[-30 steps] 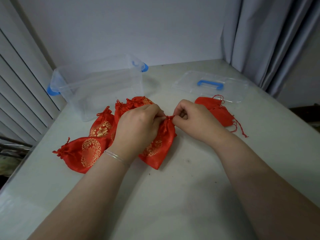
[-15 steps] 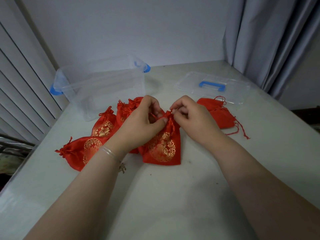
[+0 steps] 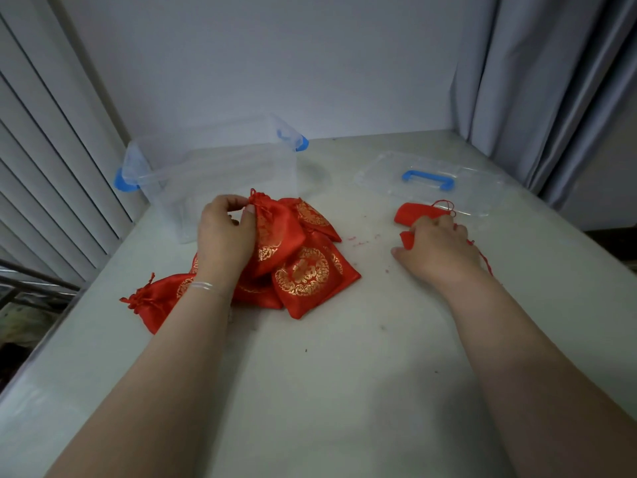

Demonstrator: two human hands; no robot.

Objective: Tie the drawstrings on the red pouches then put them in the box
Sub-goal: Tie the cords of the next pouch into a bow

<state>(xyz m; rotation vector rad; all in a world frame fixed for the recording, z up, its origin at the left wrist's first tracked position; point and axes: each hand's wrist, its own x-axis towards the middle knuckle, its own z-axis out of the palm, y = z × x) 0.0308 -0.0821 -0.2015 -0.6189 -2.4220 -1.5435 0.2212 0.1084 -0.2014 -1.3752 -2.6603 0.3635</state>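
The left hand (image 3: 225, 236) pinches a tied pouch (image 3: 275, 232) by its gathered neck; the right hand (image 3: 436, 248) closes on an untied pouch (image 3: 418, 212). Best to lift the tied one clear over the box (image 3: 213, 174) rim before letting go.

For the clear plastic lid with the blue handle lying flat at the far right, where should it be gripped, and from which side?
Grip the clear plastic lid by its blue handle, coming from above. The lid lies flat, so its edges give little hold, while the raised handle faces up.
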